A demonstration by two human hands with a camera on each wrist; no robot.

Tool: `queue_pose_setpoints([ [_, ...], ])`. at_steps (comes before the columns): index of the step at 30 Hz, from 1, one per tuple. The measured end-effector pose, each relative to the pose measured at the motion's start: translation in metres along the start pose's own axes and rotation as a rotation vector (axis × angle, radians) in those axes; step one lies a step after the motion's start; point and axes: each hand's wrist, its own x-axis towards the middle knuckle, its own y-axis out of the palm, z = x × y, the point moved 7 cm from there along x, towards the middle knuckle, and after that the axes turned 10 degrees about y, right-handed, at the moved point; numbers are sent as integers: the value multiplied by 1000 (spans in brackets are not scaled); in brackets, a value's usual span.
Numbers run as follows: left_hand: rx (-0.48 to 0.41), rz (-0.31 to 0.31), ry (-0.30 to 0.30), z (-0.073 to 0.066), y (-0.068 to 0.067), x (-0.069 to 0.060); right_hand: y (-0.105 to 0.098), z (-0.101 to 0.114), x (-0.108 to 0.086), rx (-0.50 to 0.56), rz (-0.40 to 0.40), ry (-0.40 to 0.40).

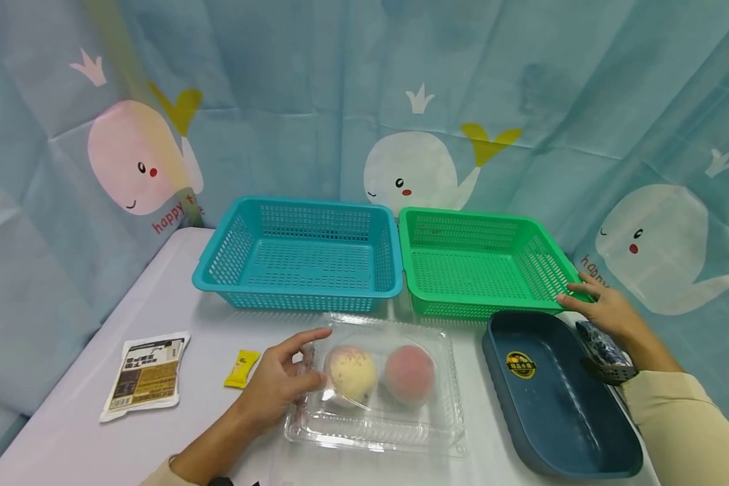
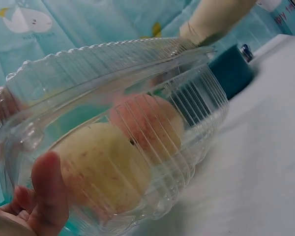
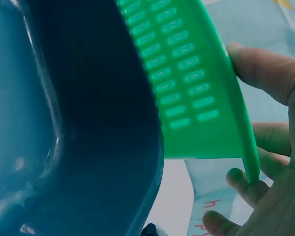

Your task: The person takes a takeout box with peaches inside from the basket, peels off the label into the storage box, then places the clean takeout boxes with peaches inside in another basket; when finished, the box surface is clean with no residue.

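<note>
In the head view my left hand grips the left end of a clear plastic clamshell box, its thumb against the near side. Inside the box lie two peaches, one pale yellow peach and one pinkish-red peach; the left wrist view shows both through the ribbed wall. Far to the right, my right hand holds the near right corner of a green basket. The right wrist view shows the thumb at that basket's rim and fingertips around its corner.
A turquoise basket stands left of the green one. A dark blue basin sits near the right forearm. On the table's left lie a printed pouch and a small yellow packet. A whale-print curtain hangs behind.
</note>
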Motion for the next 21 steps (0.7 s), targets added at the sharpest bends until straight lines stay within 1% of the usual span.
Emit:
queue_pose_setpoints([
  [4, -93, 10, 46, -20, 5, 1, 2, -3, 2, -10, 19, 8],
  [7, -120, 15, 73, -37, 7, 4, 2, -3, 3, -10, 25, 5],
  [10, -102, 11, 93, -53, 10, 11, 1, -4, 4, -11, 29, 4],
  [14, -43, -4, 95, -68, 12, 21, 3, -5, 6, -7, 35, 4],
  [17, -22, -25, 87, -76, 15, 31, 3, -5, 7, -6, 40, -2],
  [21, -53, -53, 84, -83, 24, 51, 2, -5, 5, -4, 45, -11],
])
